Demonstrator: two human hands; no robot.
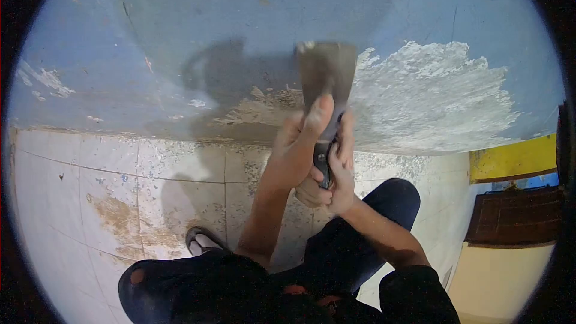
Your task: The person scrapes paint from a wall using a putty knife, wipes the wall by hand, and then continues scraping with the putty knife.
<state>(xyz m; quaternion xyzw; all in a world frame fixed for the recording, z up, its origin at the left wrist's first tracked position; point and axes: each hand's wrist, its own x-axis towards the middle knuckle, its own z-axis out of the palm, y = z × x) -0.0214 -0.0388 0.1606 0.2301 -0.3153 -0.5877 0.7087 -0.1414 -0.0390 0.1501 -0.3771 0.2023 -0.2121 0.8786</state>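
A wide-bladed paint scraper (327, 69) points up at the blue wall (270, 12), its blade smeared a little by motion. My left hand (294, 159) is closed around the upper handle, with the thumb lying along the base of the blade. Lower down, my right hand (341, 183) wraps the black handle near its end. The blade's edge overlaps the left border of a large bare patch (438, 96) where rough whitish plaster shows. To the left of the blade is a smaller scraped patch (258, 107) low on the wall.
Paint flakes lie scattered over the white floor tiles (180, 162) along the wall's foot. A brown stain (120, 222) marks the tiles at left. My sandalled foot (203, 241) and bent knees are below. A brown wooden panel (513, 216) stands at right.
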